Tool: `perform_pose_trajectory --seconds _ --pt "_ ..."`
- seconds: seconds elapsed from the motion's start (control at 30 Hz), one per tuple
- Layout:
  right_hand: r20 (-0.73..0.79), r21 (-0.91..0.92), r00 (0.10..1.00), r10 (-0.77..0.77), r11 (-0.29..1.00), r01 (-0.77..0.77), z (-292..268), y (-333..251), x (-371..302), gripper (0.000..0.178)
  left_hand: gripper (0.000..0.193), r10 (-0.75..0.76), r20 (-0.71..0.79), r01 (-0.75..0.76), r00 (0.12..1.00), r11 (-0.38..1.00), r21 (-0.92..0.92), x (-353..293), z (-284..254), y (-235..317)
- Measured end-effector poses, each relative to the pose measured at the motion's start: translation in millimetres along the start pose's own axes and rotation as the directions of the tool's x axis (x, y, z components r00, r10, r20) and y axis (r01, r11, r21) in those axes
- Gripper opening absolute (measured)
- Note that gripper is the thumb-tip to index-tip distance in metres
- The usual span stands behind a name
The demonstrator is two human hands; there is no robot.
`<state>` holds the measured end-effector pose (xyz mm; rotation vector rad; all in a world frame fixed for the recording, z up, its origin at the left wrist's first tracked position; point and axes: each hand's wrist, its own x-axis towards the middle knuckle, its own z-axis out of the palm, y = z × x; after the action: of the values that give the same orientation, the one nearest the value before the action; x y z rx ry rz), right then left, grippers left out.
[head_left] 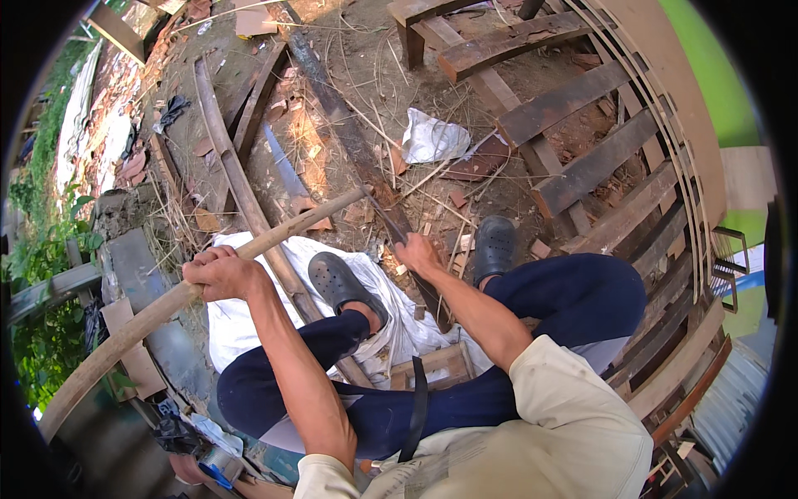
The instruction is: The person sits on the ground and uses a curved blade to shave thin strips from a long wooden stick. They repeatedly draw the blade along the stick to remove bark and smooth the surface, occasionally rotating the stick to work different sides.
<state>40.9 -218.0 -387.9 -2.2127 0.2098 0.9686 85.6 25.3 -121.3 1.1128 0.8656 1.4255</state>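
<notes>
My left hand (223, 273) is closed around a long, pale, round wooden pole (287, 227). The pole slants from the lower left up to its far end near the middle of the view. My right hand (421, 254) is closed on a knife, whose handle is mostly hidden in the fingers. Its narrow dark blade (384, 214) points away from me, its tip close to the pole's far end; I cannot tell whether they touch. Between my feet, in dark clogs, lies a white sack (237, 320) on the ground.
A handsaw blade (284, 166) lies among wood chips beyond the pole. A long grooved timber (229, 158) and a dark plank (332, 108) cross the ground. Slatted wooden furniture (582, 183) stands at the right. A crumpled white bag (434, 137) lies ahead.
</notes>
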Motion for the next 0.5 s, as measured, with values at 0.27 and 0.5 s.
perform_pose_trajectory --seconds 0.27,0.5 --pt "-0.088 0.168 0.993 0.079 0.984 -0.064 27.7 6.7 8.5 0.039 0.033 -0.009 -0.083 0.012 0.997 0.999 0.038 -14.6 13.4 7.2" --pt "-0.084 0.210 0.975 0.204 0.960 -0.183 41.0 0.4 -13.1 0.037 0.031 0.003 -0.150 0.007 0.989 0.998 0.070 -12.3 20.6 4.7"
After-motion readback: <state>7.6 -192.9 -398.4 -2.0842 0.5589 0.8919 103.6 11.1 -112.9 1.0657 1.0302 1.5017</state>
